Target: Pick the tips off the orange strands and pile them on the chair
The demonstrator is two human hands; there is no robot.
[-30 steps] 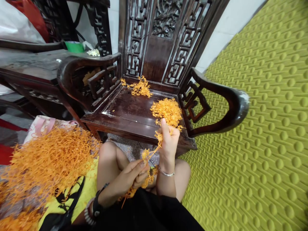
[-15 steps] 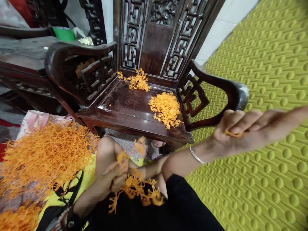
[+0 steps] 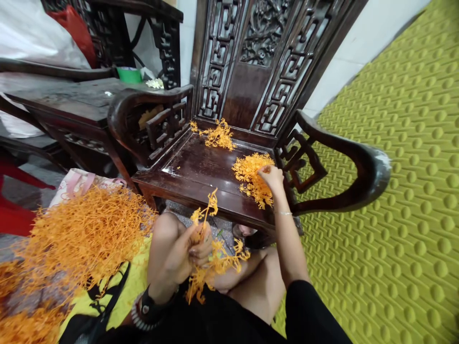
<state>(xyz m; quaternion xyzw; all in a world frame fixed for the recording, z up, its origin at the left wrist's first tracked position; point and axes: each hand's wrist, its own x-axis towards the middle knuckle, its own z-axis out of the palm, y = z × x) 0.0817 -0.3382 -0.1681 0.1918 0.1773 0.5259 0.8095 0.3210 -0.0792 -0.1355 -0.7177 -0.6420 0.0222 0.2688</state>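
Clasping an orange strand (image 3: 234, 260) in the left hand (image 3: 186, 253); apparently picking from the orange pile (image 3: 250, 171) with the right hand (image 3: 274, 178), of indiscernible grip; calling next for light pinching.

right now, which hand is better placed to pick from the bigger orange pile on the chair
Right, likely: the right hand is at that pile, while the left hand holds orange strands.
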